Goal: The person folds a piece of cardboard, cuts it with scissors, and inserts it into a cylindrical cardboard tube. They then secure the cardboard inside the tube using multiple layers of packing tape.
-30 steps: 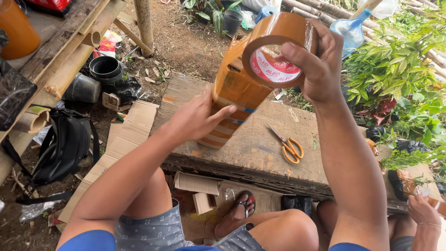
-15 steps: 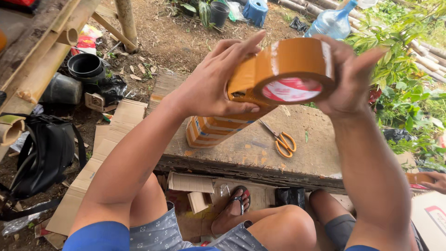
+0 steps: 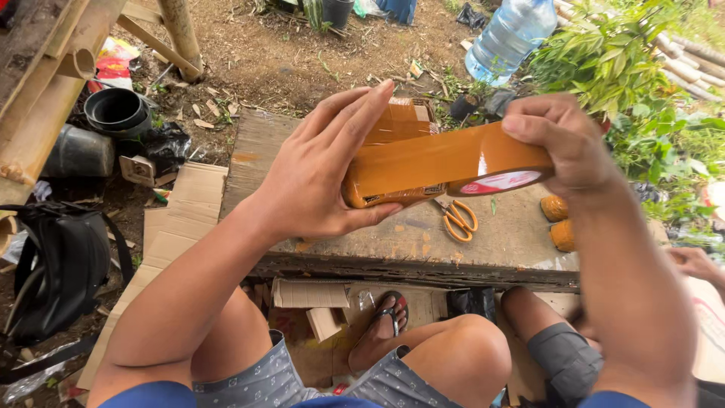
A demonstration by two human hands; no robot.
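I am holding a tape roll (image 3: 453, 168) up in the air over the bench (image 3: 317, 143), between my two hands. It is lying nearly flat, its brown outer band facing me and its red and white core tipped down to the right. Behind its left end a brown taped packet (image 3: 400, 121) is showing, just past my left fingertips; I cannot tell whether the roll is touching it.

My left hand (image 3: 317, 177) is coming in from the near left, forearm slanting up from my knee, palm turned toward the roll. Its fingers (image 3: 355, 121) are stretched out long and close together, pointing far and right, lying against the roll's left end, while the thumb is hooking under the roll's near edge. So that hand is cupping the roll, loosely closed on it.

My right hand (image 3: 563, 143) is coming from the near right, forearm rising steeply, wrist bent. Its fingers (image 3: 529, 121) are curling over the roll's right end from above, gripping it.

Under the roll, orange scissors (image 3: 458, 217) are lying on the bench, well below my hands. A water bottle (image 3: 510, 38) is standing far off to the right, beside green plants (image 3: 619, 60).
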